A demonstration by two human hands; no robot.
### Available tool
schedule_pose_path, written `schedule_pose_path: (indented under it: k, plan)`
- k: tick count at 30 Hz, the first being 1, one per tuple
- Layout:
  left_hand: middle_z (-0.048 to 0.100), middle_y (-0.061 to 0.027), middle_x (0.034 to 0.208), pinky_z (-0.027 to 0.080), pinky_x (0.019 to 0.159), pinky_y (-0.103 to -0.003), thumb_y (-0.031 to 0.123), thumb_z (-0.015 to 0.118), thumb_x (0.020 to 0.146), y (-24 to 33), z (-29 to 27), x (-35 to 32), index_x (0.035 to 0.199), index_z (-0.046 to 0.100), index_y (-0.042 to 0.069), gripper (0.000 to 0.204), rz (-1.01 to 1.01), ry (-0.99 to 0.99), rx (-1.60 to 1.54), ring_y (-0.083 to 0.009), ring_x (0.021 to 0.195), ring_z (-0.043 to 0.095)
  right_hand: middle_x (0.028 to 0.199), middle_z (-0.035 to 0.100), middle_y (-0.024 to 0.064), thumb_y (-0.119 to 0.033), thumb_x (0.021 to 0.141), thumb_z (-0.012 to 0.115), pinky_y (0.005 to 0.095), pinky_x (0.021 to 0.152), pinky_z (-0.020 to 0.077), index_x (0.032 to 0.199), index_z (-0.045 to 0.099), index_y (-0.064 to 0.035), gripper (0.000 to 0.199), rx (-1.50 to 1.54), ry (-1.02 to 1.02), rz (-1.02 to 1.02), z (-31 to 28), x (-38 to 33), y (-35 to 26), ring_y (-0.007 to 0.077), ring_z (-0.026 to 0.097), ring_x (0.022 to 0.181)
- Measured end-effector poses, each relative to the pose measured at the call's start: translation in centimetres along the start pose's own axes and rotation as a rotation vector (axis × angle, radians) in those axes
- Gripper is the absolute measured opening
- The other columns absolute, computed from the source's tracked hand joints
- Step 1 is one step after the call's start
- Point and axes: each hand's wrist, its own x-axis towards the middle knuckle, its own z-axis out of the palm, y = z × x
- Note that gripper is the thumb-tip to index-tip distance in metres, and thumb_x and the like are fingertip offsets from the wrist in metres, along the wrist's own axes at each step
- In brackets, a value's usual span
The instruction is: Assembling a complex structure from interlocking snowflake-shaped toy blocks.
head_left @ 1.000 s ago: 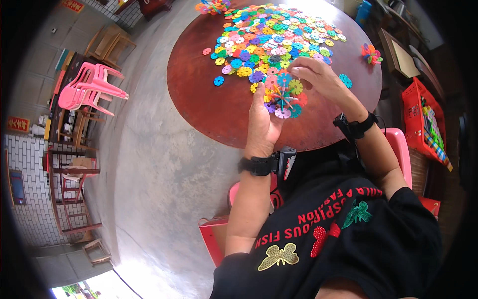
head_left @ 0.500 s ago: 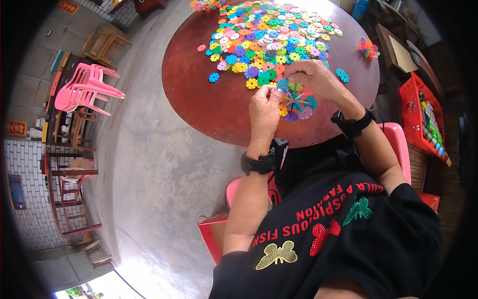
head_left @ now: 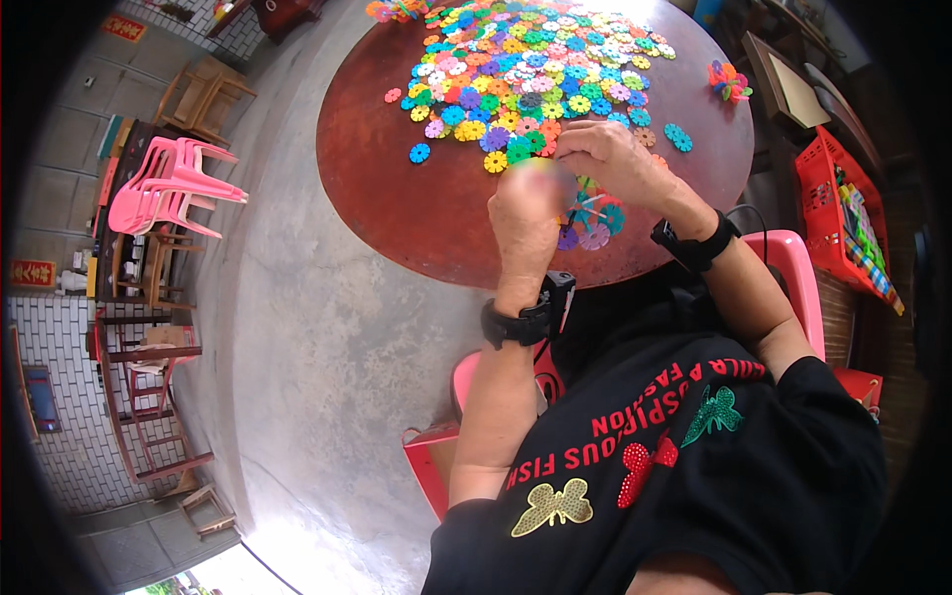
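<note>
My left hand [head_left: 526, 220] is closed at the near part of the round table, its fingertips blurred, beside a cluster of joined notched plastic flower discs [head_left: 595, 220] in teal, purple, pink and orange. It seems to grip the cluster's left side, though the grip itself is smeared. Just above, my right hand [head_left: 617, 164] has its fingers bent and pressed together, their tips almost meeting the left hand. Whatever they pinch is hidden. Beyond both hands, many loose flower discs [head_left: 526, 74] lie spread over the far part of the brown table [head_left: 397, 213].
A finished-looking flower-disc ball [head_left: 729, 81] sits at the table's right edge, another [head_left: 397, 10] at its far left. Lone blue discs lie left [head_left: 419, 153] and right [head_left: 678, 137]. A red basket of toys [head_left: 828, 203] stands right, stacked pink chairs [head_left: 169, 188] left.
My right hand has come in toward the left, and its fingers have closed. The teal disc seen between the hands is now hidden. The whole view has shifted slightly.
</note>
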Motion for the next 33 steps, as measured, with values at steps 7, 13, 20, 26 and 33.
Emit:
schedule_pose_path:
  k: [7, 13, 20, 26, 33]
  plan:
    - [0.065, -0.0120, 0.069, 0.046, 0.052, -0.033, 0.016, 0.059, 0.084, 0.3, 0.1, 0.1, 0.081, 0.061, -0.001, 0.018, 0.059, 0.010, -0.032, -0.0213, 0.059, 0.063, 0.076, 0.060, 0.0138, -0.008, 0.079, 0.060, 0.0362, 0.065, 0.0475, 0.084, 0.060, 0.0032, 0.012, 0.010, -0.033, 0.062, -0.5, 0.1, -0.7, 0.0308, 0.061, 0.073]
    - [0.059, -0.0094, 0.060, 0.045, 0.051, -0.034, 0.015, 0.058, 0.084, 1.8, 0.1, 0.0, 0.074, 0.058, -0.001, 0.018, -0.092, 0.032, -0.027, -0.0200, 0.056, 0.059, 0.077, 0.060, 0.0132, -0.009, 0.079, 0.061, 0.0352, 0.065, 0.0475, 0.083, 0.060, 0.0032, 0.013, 0.047, -0.013, 0.114, -0.3, -0.1, -0.3, 0.0294, 0.061, 0.072]
    - [0.064, -0.0043, 0.077, 0.046, 0.056, -0.024, 0.025, 0.065, 0.088, -2.4, 0.2, 0.2, 0.082, 0.060, 0.000, 0.026, -0.214, -0.091, -0.075, -0.0068, 0.065, 0.057, 0.074, 0.060, 0.0120, -0.011, 0.079, 0.062, 0.0345, 0.063, 0.0461, 0.082, 0.061, 0.0030, 0.014, 0.066, -0.050, 0.188, -0.1, 0.2, -0.1, 0.0265, 0.060, 0.070]
    - [0.062, -0.0015, 0.085, 0.043, 0.066, -0.022, 0.031, 0.053, 0.095, 0.2, -0.2, 0.4, 0.096, 0.060, -0.002, 0.034, -0.350, -0.161, -0.730, -0.0061, 0.074, 0.053, 0.073, 0.061, 0.0138, -0.014, 0.079, 0.064, 0.0340, 0.060, 0.0465, 0.082, 0.063, 0.0013, 0.016, 0.060, 0.005, 0.230, -0.9, -0.3, 1.1, 0.0259, 0.061, 0.067]
    - [0.063, -0.0062, 0.097, 0.048, 0.080, -0.027, 0.014, 0.047, 0.096, -1.1, -0.8, 0.7, 0.107, 0.058, -0.003, 0.023, -0.392, -0.079, -0.720, -0.0119, 0.088, 0.059, 0.073, 0.061, 0.0046, -0.014, 0.085, 0.059, 0.0267, 0.060, 0.0450, 0.091, 0.060, -0.0002, 0.015, 0.174, 0.075, 0.303, -1.6, 0.3, -1.0, 0.0113, 0.054, 0.064]
